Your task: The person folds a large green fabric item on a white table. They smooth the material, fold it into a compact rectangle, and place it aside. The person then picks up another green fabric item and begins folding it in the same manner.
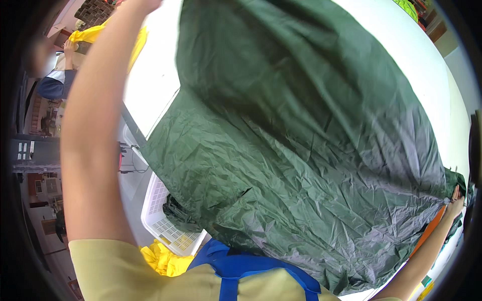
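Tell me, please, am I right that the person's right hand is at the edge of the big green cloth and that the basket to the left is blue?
Not quite: the basket to the left is white, not blue, as the head view shows. The person's right hand is indeed at the edge of the big green cloth.

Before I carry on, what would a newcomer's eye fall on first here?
The large, creased dark green sheet fills the middle of the view, over a white table. Next comes the raised left arm along the left side, then the white basket at lower left.
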`<state>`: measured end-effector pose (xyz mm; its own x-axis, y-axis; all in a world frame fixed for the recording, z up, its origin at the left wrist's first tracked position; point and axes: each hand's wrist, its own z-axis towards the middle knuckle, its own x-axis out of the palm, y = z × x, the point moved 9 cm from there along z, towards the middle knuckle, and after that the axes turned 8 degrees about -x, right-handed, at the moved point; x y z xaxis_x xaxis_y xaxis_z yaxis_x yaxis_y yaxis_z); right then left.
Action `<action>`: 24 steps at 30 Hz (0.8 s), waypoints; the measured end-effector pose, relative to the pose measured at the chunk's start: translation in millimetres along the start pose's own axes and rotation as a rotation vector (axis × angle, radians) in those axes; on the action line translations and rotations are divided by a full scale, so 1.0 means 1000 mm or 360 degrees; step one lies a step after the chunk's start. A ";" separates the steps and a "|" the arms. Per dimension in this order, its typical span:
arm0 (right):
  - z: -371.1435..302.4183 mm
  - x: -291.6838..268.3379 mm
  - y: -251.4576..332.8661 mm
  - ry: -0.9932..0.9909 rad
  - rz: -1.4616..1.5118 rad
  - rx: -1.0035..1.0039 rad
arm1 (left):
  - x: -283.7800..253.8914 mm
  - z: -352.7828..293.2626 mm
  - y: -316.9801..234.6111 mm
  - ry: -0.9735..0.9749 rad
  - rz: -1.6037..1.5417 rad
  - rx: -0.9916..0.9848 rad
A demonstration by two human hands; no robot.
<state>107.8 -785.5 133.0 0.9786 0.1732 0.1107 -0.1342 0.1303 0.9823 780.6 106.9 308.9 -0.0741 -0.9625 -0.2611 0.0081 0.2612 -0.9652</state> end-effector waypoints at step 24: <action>-0.530 0.164 -0.110 0.1371 -0.2160 -0.1080 | -0.067 -0.146 0.393 -0.0032 0.2165 -0.0877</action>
<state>200.3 -254.5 -37.2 0.1167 -0.0003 -0.9932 0.3847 0.9219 0.0450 642.8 284.5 -51.7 -0.3072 0.0436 -0.9506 -0.3146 0.9381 0.1447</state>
